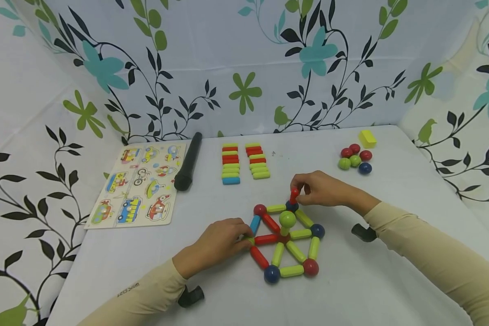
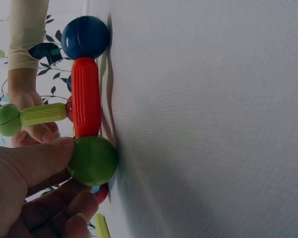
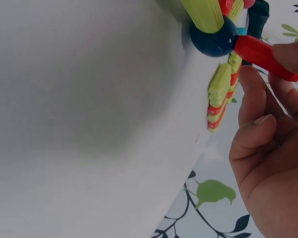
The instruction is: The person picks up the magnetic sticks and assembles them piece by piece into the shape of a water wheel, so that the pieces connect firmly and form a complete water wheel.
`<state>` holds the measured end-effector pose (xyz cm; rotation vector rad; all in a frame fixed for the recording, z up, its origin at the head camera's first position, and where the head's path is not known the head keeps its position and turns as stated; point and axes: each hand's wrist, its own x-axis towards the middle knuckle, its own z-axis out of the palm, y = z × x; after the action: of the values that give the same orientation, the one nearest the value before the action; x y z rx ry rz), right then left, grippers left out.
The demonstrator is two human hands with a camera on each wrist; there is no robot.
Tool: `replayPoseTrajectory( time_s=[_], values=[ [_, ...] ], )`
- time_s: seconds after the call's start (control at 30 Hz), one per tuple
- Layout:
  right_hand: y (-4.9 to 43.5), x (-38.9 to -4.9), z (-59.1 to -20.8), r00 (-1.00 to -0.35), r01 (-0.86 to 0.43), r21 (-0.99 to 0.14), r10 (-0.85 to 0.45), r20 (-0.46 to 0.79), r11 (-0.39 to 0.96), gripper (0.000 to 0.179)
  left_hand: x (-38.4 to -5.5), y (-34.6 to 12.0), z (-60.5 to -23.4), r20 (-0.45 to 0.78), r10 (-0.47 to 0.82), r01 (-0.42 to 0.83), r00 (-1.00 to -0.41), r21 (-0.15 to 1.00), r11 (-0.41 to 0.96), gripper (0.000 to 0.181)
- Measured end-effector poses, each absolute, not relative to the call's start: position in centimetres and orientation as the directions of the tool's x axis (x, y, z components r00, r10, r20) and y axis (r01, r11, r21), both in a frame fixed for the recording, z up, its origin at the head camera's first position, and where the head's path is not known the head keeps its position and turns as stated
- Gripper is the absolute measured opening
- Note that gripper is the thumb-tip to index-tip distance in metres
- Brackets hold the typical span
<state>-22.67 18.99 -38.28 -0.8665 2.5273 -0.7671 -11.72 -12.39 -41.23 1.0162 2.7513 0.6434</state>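
Observation:
On the white table lies a flat six-sided frame of colored rods and balls. From its red center ball, a short green rod topped by a light green ball stands upright. My left hand grips the green corner ball, thumb on its near side; a red rod links that ball to a blue one. At the far corner, my right hand pinches a red rod between thumb and fingers. This rod rises from a dark blue ball, touching it at its lower end.
Two rows of loose rods lie behind the frame. Several loose balls and a yellow block sit at the back right. At left are a picture puzzle board and a black cylinder.

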Motion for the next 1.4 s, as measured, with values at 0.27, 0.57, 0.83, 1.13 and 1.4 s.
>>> replayPoseTrajectory(
  time_s=[0.27, 0.57, 0.83, 1.13, 1.4],
  values=[
    [17.8, -26.9, -36.7, -0.766, -0.53, -0.453, -0.634, -0.107, 0.717, 0.031, -11.8, -12.5, -41.1, 0.011, 0.64, 0.58, -0.768, 0.434, 0.689, 0.019],
    [12.8, -31.5, -37.8, -0.621, -0.668, -0.348, -0.75, -0.228, 0.658, 0.032, -11.6, -12.2, -40.9, -0.017, 0.649, 0.57, -0.761, 0.46, 0.681, 0.02],
    [11.1, -31.8, -39.7, -0.629, -0.696, -0.264, -0.744, -0.225, 0.668, 0.03, -11.7, -12.4, -40.8, -0.015, 0.648, 0.571, -0.762, 0.456, 0.682, 0.02],
    [11.3, -31.3, -40.5, -0.673, -0.638, -0.279, -0.696, -0.249, 0.717, 0.017, -11.6, -12.5, -40.8, -0.025, 0.636, 0.555, -0.771, 0.461, 0.692, 0.019],
    [14.3, -29.9, -38.1, -0.701, -0.65, -0.274, -0.698, -0.144, 0.709, 0.031, -11.6, -12.3, -40.8, -0.01, 0.639, 0.566, -0.769, 0.454, 0.688, 0.016]
  ],
)
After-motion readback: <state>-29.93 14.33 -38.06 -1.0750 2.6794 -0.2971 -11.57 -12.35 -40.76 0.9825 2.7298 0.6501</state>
